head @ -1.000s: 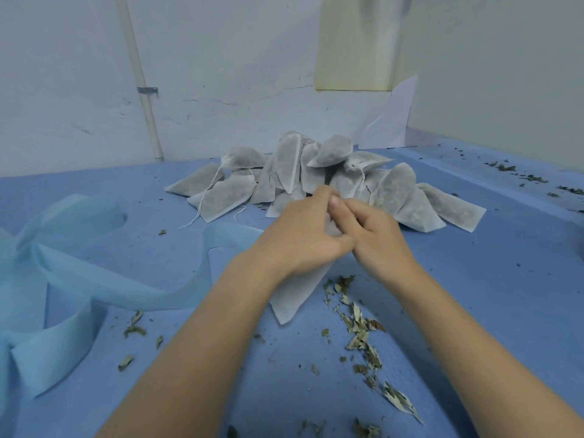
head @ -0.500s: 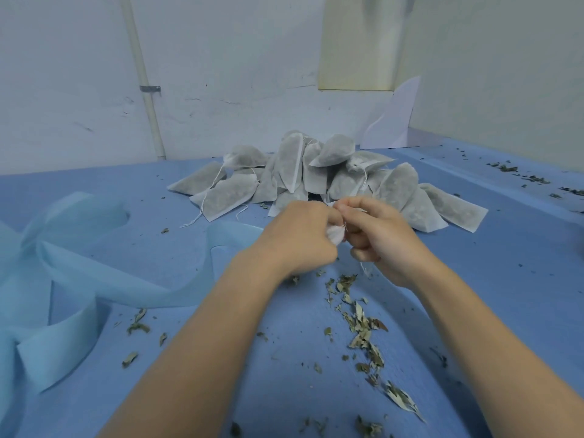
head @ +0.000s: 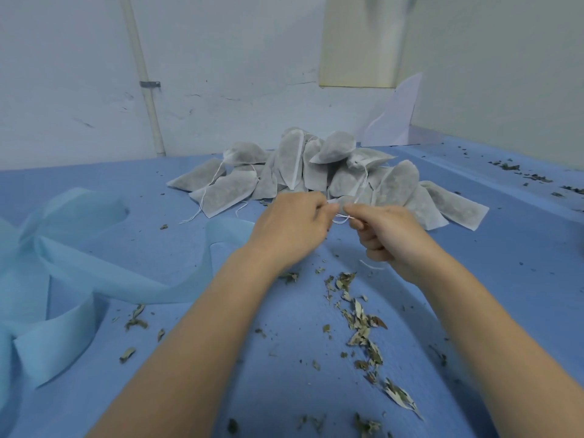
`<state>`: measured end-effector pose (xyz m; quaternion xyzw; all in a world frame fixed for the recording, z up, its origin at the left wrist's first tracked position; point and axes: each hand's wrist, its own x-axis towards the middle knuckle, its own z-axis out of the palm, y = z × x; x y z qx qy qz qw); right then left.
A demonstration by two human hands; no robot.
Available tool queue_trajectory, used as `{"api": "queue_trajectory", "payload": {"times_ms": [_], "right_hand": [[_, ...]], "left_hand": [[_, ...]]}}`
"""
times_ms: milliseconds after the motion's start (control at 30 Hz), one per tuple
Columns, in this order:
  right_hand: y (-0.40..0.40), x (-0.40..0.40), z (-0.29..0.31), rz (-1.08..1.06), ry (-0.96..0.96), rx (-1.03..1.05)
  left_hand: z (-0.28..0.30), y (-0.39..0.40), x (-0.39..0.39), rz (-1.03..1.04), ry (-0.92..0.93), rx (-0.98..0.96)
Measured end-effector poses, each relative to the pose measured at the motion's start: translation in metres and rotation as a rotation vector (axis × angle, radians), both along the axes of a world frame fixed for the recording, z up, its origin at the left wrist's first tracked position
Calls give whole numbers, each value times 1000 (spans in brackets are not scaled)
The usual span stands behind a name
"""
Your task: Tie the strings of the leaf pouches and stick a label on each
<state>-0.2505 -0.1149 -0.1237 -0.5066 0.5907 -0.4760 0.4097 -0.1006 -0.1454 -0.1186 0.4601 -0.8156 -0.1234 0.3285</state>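
Head view, only cam avail. I logged both hands raised over the blue fabric-covered work surface (head: 505,263), knuckles toward cam, close together w/ a small gap.

Left hand (head: 290,229): fingers curled, tips pinching one end of the thin white string (head: 341,218). Right hand (head: 388,235): fingers curled, thumb and forefinger pinching the other end of the same string. String ran in a short span between the two pinch points; a loose white tail (head: 371,265) hung below the right hand. Small white corner of the held leaf pouch (head: 335,201) showed at the left fingertips; rest of pouch hidden behind the hands, so I could not tell its attitude.

Behind the hands, nr the wall: pile of grey-white mesh pouches filled w/ dried leaf (head: 316,172), several leaning on each other, some w/ white strings trailing onto the surface. I saw no label detail at this res.

Left side: pale blue non-woven fabric strip (head: 79,263), looped and folded, lying on the surface. Front centre-right: scatter of dried grey-green leaf fragments (head: 360,324) in a loose line betw the forearms. White vertical pipe (head: 148,99) ran up the rear wall.
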Motion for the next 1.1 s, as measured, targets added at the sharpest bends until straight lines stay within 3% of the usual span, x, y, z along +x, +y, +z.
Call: {"api": "queue_trajectory", "payload": {"times_ms": [67,200,267,533,767,1100], "right_hand": [[-3,3,0,1,-179,34],[-6,10,-2,77,-795,76],[-5,15,-5,98,-971,43],[0,36,-6,155,-1112,-64],[-1,42,-7,197,-1047,-93],[1,37,-1,35,-207,-125]], "left_hand": [[-1,0,-2,-28,57,46],[-2,-1,-3,-91,338,227],[-1,-1,-1,-113,337,234],[4,-3,1,-53,433,192],[3,1,-5,56,442,93],[-7,0,-11,137,298,-56]]}}
